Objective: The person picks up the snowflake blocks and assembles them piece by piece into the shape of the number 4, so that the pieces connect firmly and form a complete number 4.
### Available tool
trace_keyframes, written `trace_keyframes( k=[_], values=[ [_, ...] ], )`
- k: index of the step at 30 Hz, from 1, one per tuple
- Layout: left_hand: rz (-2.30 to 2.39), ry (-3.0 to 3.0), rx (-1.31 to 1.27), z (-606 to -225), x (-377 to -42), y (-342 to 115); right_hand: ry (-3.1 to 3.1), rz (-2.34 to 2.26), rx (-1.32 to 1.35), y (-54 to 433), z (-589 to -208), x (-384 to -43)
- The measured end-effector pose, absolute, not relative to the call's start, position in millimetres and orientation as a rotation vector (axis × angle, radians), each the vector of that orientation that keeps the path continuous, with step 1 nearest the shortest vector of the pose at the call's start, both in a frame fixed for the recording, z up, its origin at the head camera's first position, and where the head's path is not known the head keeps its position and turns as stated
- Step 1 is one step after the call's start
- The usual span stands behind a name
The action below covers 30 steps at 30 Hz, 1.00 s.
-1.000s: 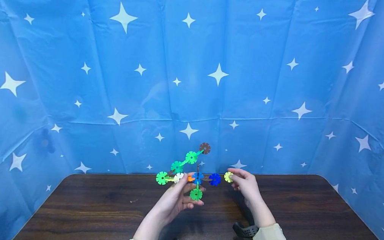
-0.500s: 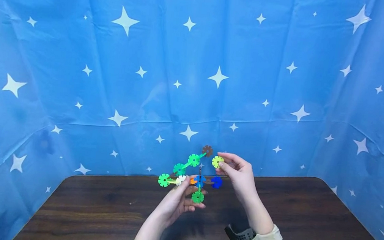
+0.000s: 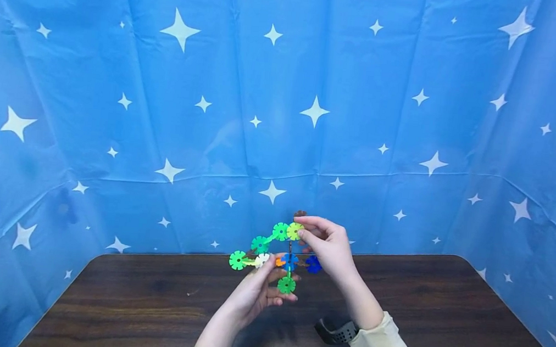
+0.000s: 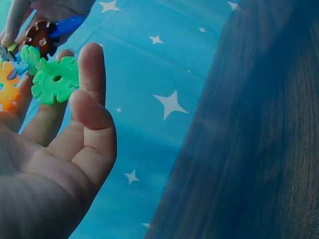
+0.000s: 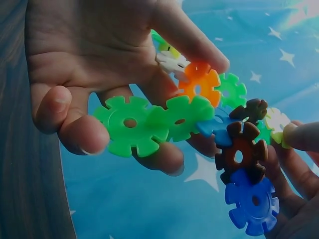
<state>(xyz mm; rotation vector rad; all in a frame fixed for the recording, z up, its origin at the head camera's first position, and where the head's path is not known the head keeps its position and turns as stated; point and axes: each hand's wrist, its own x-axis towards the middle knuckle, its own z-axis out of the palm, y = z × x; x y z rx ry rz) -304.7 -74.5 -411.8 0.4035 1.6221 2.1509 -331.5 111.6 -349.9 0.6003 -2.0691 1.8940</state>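
A chain of interlocking snowflake discs is in my left hand (image 3: 247,295), held above the table near the white disc (image 3: 261,259) and the orange disc (image 5: 207,79). A green disc (image 3: 285,286) hangs at its lower end, and a dark blue disc (image 3: 313,263) sticks out to the right. More green discs (image 3: 259,244) climb from the left toward a brown disc (image 3: 300,214) at the top, partly covered by fingers. My right hand (image 3: 329,251) pinches a yellow disc (image 3: 293,230) between thumb and fingers. In the head view it overlaps the chain's upper part, close to an edge-on brown disc.
Under both hands lies a dark wood-grain table (image 3: 138,299). Behind it and along the sides hangs a blue curtain (image 3: 241,137) with white stars. Each wrist wears a black strap-like device (image 3: 335,333).
My right hand has moved left and upward with the yellow disc, from beyond the dark blue disc to the chain's upper part. The left hand and its chain have hardly moved.
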Motion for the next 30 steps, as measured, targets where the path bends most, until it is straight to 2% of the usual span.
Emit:
trace_keyframes(
  k=[16, 30],
  values=[
    [2.146, 1.606, 0.416, -412.8, -304.0, -75.2, -2.194, 1.689, 0.637, 108.7, -346.6, -330.0],
    [2.15, 1.609, 0.413, -411.2, -303.7, -75.6, -2.121, 1.74, 0.632, 104.8, -347.7, -330.4]
  ],
)
